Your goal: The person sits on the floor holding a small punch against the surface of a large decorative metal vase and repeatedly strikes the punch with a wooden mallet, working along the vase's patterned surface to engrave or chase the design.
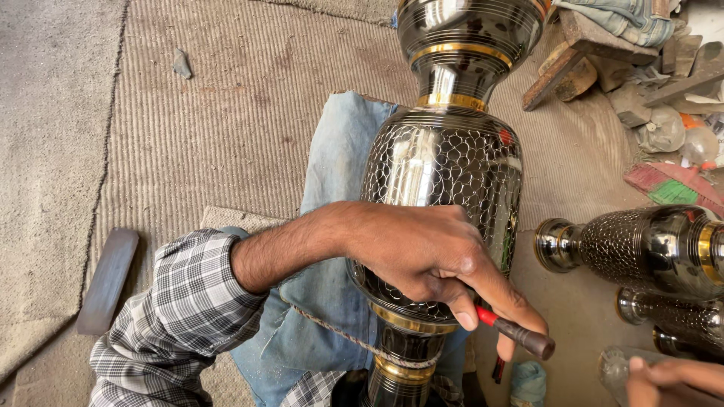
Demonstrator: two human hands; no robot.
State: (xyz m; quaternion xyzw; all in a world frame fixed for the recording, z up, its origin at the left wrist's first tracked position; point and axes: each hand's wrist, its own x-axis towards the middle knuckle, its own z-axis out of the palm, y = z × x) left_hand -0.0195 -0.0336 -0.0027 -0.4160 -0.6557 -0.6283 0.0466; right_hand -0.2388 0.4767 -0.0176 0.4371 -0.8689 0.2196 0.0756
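From the head camera, the left hand [430, 260] pinches a red-handled tool [513, 330] against the big dark vase [441, 173], which lies on blue cloth [335, 151], a cord [339, 332] looped round its neck, seemingly to steady it. The right hand [667, 377] closes on a clear bottle [615, 365].

No labels, signs or screens show. The only package-like thing is a crumpled clear plastic bag [662, 128], greyish and dusty, lying among scraps well beyond the right hand [671, 380] and far off to the side of the left hand [430, 252].
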